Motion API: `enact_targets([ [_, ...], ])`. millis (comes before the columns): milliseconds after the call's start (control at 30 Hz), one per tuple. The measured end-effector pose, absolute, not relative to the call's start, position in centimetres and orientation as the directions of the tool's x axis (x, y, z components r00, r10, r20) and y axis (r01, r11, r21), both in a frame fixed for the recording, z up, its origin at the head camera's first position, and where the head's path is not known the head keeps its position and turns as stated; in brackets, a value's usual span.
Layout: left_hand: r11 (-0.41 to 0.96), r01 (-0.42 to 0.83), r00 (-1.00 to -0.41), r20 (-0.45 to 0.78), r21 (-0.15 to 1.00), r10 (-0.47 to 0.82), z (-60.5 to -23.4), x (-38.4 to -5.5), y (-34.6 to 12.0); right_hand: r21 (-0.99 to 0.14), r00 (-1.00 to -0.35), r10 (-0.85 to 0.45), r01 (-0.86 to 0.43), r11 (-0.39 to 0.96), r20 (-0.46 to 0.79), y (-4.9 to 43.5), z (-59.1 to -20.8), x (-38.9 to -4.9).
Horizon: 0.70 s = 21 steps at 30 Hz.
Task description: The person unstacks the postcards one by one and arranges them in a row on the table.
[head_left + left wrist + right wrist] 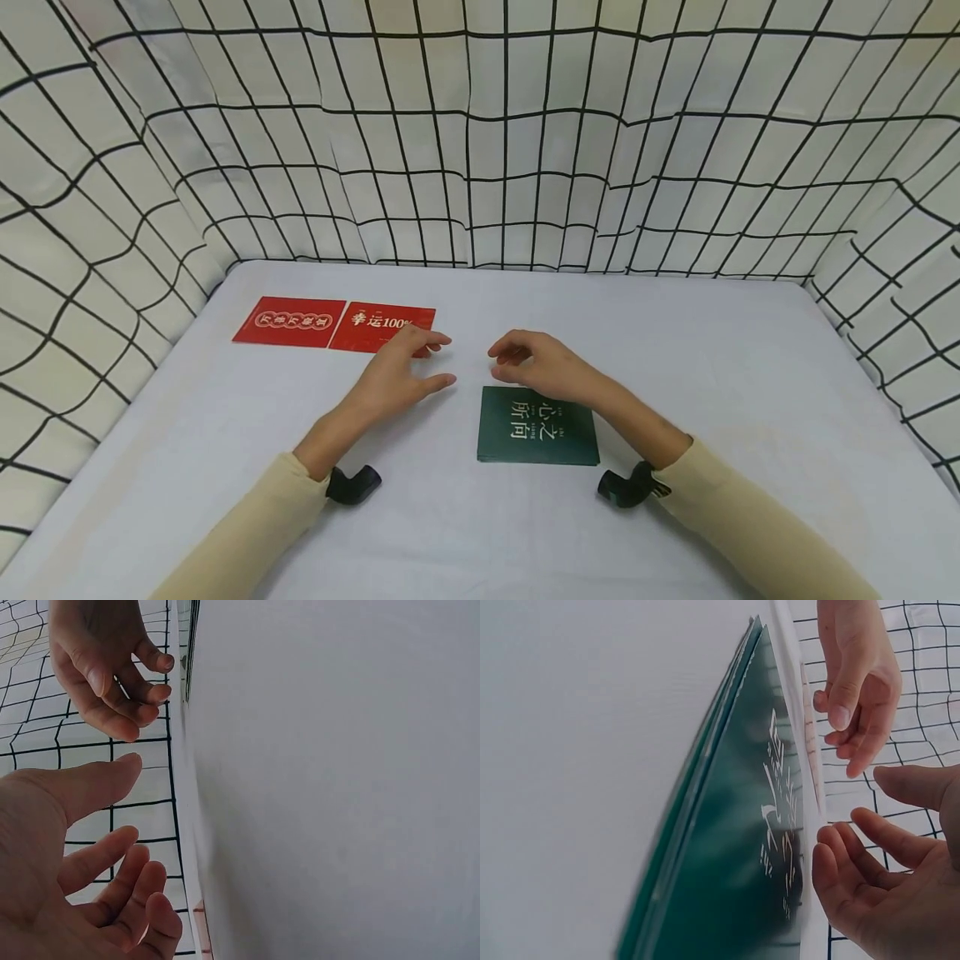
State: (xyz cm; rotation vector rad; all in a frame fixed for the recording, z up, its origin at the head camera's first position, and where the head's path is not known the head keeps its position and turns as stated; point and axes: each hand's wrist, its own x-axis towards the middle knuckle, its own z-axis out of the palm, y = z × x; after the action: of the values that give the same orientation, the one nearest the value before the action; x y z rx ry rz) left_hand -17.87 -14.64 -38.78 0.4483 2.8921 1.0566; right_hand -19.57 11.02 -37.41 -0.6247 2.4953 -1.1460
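Observation:
A small stack of thin dark green cards or booklets (498,442) with pale lettering lies on the white table; several layered edges show in the right wrist view (727,847). My right hand (551,367) hovers over the stack's far edge, fingers loosely bent and holding nothing. To its left, my left hand (386,379) is held with thumb and fingers spread apart, nothing between them. Two flat red cards or envelopes lie side by side: one (288,322) with a row of ringed characters, the other (367,325) partly hidden behind my left hand.
White cloth covers the table (712,367). A black net (506,108) in front of white sheeting stands along the back and both sides. Each wrist carries a small black camera, one on the left (354,485) and one on the right (626,486).

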Motion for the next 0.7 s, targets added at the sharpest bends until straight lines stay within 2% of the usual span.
enact_targets([
  [700, 0.695, 0.308, -0.920, 0.019, 0.650, 0.390, -38.9, -16.8, -12.8, -0.754, -0.835, -0.547, -0.321, 0.573, -0.060, 13.4, -37.7, -18.2],
])
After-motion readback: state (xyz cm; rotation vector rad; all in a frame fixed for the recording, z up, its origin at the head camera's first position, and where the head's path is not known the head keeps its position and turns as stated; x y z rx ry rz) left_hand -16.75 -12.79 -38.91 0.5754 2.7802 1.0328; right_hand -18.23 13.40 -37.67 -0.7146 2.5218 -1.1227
